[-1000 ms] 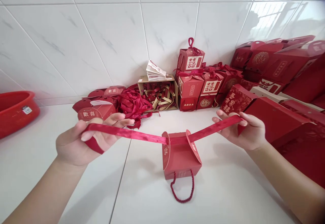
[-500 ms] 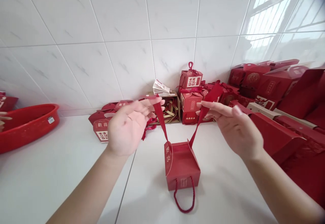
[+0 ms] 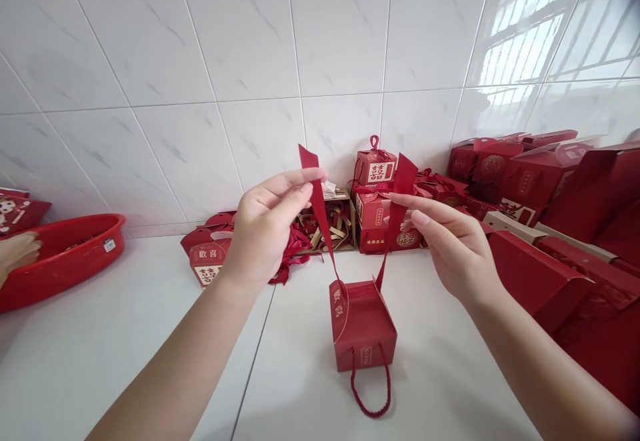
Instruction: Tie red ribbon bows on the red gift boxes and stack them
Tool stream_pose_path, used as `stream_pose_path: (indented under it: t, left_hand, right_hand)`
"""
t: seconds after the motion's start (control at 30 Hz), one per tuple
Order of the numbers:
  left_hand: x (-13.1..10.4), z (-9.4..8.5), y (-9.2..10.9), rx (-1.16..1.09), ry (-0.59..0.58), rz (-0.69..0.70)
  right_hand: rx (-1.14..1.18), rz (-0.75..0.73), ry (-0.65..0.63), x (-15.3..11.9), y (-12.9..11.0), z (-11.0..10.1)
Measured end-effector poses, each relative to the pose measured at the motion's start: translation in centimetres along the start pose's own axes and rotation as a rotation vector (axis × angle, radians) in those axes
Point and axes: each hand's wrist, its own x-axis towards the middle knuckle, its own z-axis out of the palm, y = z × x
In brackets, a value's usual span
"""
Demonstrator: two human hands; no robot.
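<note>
A small red gift box (image 3: 367, 321) stands on the white table, with a twisted cord handle (image 3: 373, 411) hanging at its near side. Two ends of red ribbon rise from its top. My left hand (image 3: 280, 214) pinches the left ribbon end (image 3: 320, 211) between thumb and fingers, its tip sticking up above them. The right ribbon end (image 3: 405, 177) is held up by my right hand (image 3: 440, 234) between its fingers. Both hands are above the box and apart from each other.
A red basin (image 3: 75, 261) stands at the left, with another person's hand (image 3: 20, 254) at it. Red boxes (image 3: 207, 254) sit beside a carton of ribbons (image 3: 337, 227) along the tiled wall. More red boxes (image 3: 535, 174) are piled at the right.
My fingers have closed more on the ribbon ends, and the left tip now points upward. Another person's hand shows more at the basin. The view has shifted slightly.
</note>
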Motion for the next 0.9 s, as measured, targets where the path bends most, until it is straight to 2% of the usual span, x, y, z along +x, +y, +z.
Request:
stream_pose_path:
  t: [0.1, 0.23, 0.47, 0.6, 0.7, 0.9]
  left_hand:
    - [-0.5, 0.3, -0.5, 0.124, -0.007, 0.012]
    - [-0.9, 0.2, -1.1, 0.235, 0.050, 0.042]
    - [-0.4, -0.2, -0.4, 0.189, 0.152, 0.118]
    - [-0.4, -0.1, 0.0, 0.153, 0.156, 0.129]
    - [-0.8, 0.2, 0.2, 0.085, 0.146, 0.096]
    - [-1.2, 0.3, 0.0, -0.007, 0.155, 0.026]
  right_hand:
    - [-0.019, -0.011, 0.035, 0.0, -0.1, -0.1]
    - [-0.045, -0.011, 0.104, 0.2, -0.3, 0.0]
    - [-0.090, -0.040, 0.238, 0.5, -0.6, 0.7]
    - [-0.034, -0.042, 0.283, 0.6, -0.5, 1.2]
    - [-0.047, -0.036, 0.295, 0.6, -0.3, 1.5]
    - [-0.007, -0.005, 0.241, 0.5, -0.3, 1.6]
